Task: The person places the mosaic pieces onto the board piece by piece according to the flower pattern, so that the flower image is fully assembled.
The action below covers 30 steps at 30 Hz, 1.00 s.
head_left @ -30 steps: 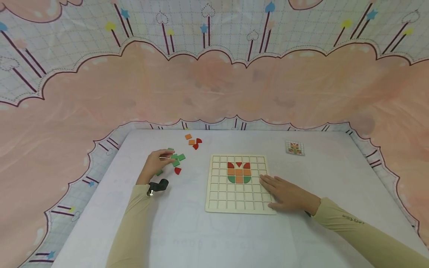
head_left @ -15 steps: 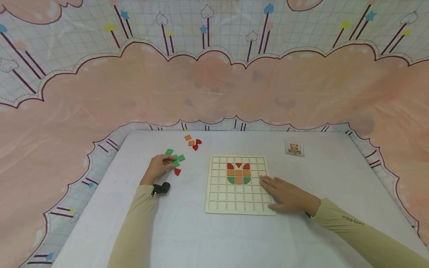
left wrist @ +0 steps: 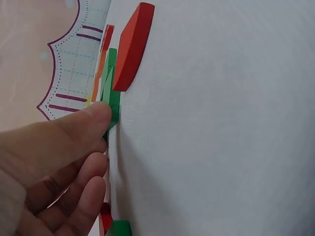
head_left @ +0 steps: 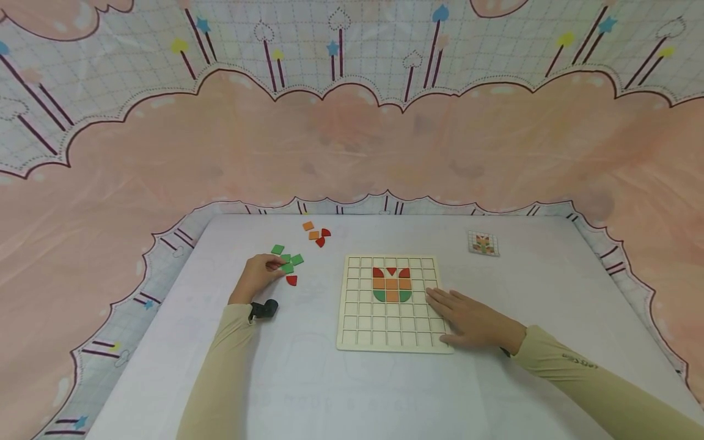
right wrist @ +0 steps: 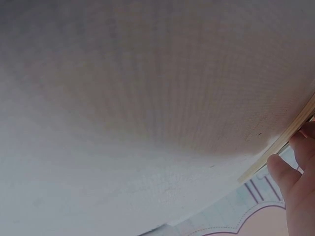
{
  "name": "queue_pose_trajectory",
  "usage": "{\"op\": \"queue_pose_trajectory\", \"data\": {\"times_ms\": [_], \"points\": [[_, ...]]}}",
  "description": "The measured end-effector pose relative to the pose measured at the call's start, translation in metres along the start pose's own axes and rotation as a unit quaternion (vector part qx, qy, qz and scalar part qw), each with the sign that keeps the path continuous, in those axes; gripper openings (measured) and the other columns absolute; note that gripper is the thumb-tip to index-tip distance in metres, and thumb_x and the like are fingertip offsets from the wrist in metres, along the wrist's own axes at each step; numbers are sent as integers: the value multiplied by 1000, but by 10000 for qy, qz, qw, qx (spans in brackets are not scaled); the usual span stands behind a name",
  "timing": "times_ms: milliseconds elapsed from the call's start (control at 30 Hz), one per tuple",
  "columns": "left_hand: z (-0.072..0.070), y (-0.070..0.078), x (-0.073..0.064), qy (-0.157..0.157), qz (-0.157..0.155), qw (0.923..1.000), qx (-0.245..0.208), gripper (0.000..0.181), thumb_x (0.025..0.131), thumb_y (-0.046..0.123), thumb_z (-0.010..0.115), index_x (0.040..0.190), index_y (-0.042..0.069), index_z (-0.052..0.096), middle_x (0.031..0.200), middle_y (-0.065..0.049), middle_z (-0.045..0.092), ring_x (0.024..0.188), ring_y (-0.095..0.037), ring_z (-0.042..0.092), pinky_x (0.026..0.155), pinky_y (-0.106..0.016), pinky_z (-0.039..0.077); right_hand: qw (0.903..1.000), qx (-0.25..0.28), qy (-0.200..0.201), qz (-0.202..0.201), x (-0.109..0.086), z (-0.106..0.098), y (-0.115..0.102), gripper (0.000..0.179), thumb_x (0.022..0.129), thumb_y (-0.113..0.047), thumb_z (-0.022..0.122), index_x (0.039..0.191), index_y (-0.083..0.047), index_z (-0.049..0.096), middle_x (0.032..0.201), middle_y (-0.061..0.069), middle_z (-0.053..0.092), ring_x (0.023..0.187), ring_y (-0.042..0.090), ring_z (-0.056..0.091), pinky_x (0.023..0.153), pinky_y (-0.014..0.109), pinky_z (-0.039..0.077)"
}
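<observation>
My left hand (head_left: 258, 276) is at a cluster of flat green square tiles, its thumb and index finger pinching one green tile (left wrist: 112, 105). Just below the fingertips lies a red rounded piece (head_left: 291, 280), close beside the green ones. My right hand (head_left: 475, 319) rests with extended fingers on the right edge of a pale wooden grid board (head_left: 357, 333). On the board, red, orange and green pieces form a tulip-like shape (head_left: 392, 283). The right wrist view catches the board's edge (right wrist: 266, 162) under the fingers.
Farther back from the green tiles are two orange tiles (head_left: 308, 226) and two red quarter-round pieces (head_left: 326, 232). A small pattern card (head_left: 484, 243) lies at the back right. Another green piece (left wrist: 120, 227) shows below the left hand in its wrist view. Patterned cloth rises behind the white table.
My left hand has moved slightly right and its fingers have closed in on the green tiles. The nearby red piece has turned a little. The right hand stays put on the board.
</observation>
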<state>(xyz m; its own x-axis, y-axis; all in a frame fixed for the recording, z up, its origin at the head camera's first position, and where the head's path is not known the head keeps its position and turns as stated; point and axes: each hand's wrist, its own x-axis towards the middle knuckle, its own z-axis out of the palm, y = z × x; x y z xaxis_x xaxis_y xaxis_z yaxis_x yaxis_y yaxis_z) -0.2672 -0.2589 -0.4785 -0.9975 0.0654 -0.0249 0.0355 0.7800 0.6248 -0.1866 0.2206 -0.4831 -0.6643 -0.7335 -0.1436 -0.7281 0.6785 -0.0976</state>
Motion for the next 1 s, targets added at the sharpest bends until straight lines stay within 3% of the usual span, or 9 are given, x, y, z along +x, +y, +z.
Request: {"op": "queue_pose_trajectory", "data": {"times_ms": [467, 700, 1000], "points": [[0, 3, 1, -190, 38, 9997, 129, 26, 81, 3, 70, 106, -4, 66, 99, -18, 64, 89, -26, 59, 82, -38, 50, 10000, 62, 18, -25, -1, 1, 1, 79, 90, -52, 51, 148, -6, 25, 157, 9, 21, 144, 27, 23, 114, 46, 26], [1, 4, 1, -307, -98, 9993, 174, 28, 82, 5, 70, 108, -4, 65, 100, -17, 63, 90, -25, 58, 83, -37, 49, 9999, 157, -46, 11, -1, -4, -2, 78, 90, -50, 52, 148, -5, 25, 157, 11, 21, 143, 28, 23, 114, 46, 25], [0, 4, 0, -277, -105, 9995, 109, 27, 83, 7, 69, 108, -3, 64, 100, -17, 64, 90, -25, 60, 83, -37, 50, 9998, 163, -93, 69, -1, -4, -2, 79, 90, -51, 52, 149, -6, 24, 157, 9, 20, 144, 27, 22, 115, 46, 24]]}}
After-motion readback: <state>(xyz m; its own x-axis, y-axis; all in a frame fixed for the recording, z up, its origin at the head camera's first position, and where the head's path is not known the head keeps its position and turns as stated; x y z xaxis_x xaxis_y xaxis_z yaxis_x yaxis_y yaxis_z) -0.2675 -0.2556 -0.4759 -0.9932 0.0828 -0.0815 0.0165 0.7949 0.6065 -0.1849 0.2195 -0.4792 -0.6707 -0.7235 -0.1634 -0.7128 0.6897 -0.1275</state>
